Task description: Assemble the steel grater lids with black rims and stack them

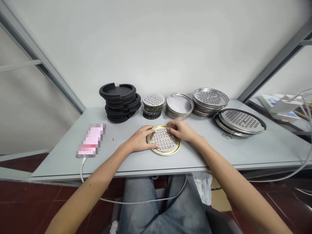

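So you've got both hands on the gold-rimmed perforated disc (165, 140), which is lying flat near the middle of the table (131, 164), right in front of you. Your left hand (140, 138) is set wide at its left side, thumb low on the holes and fingers up by the rim. Your right hand (182, 130) has its fingers bent over the upper right edge. Can't tell whether either one is actually gripping or just resting there, tbh. Behind that you've got quite the lineup near the wall (156, 48): a slightly crooked stack of black round trays (119, 110) with a notch in the top one, then a small pile of perforated discs (153, 107), shallow silver lids (179, 104), and a taller pile of wider silver discs (209, 98). Off to your right there's a low stack with a black-edged disc (241, 120) on top and some wire clips (227, 136) just beside it. Your phone (92, 139) is over on the left, screen pixelated, with a white cable (83, 169) plugged in that drops off the front edge and loops across your jeans (141, 201).
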The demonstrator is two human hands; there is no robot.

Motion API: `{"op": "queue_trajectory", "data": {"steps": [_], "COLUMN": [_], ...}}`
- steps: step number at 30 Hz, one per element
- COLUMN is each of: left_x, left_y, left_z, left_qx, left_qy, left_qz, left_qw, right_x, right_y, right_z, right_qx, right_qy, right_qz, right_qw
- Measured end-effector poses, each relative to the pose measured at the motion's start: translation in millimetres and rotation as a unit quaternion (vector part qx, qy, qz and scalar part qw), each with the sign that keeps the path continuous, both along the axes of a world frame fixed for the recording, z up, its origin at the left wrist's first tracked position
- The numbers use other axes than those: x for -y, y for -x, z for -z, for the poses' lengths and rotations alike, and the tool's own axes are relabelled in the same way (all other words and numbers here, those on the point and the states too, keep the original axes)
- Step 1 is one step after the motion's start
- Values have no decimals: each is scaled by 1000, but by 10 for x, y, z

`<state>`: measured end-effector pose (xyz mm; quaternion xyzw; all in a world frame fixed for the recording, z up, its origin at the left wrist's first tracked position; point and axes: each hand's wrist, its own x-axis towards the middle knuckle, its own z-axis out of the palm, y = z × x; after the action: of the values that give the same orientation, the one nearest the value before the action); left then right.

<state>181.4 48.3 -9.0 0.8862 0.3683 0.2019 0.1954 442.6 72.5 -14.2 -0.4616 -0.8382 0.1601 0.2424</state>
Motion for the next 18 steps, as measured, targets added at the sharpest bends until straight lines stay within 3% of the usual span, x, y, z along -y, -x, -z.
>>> {"op": "queue_trajectory", "data": {"steps": [5,11,18], "left_x": [-12,-35,-113], "left_y": [3,19,59], "left_z": [22,37,34], "left_qx": [5,11,57], "left_qy": [3,3,-72], "left_qz": [-20,-50,-120], "left_qw": [1000,999,989], "right_x": [15,59,177], "right_y": [-15,-9,113], "right_z": [-7,-7,-68], "right_qx": [-4,-46,-52], "right_qy": [0,-55,-51], "right_qz": [-6,-47,-130], "right_qw": [1000,996,989]}}
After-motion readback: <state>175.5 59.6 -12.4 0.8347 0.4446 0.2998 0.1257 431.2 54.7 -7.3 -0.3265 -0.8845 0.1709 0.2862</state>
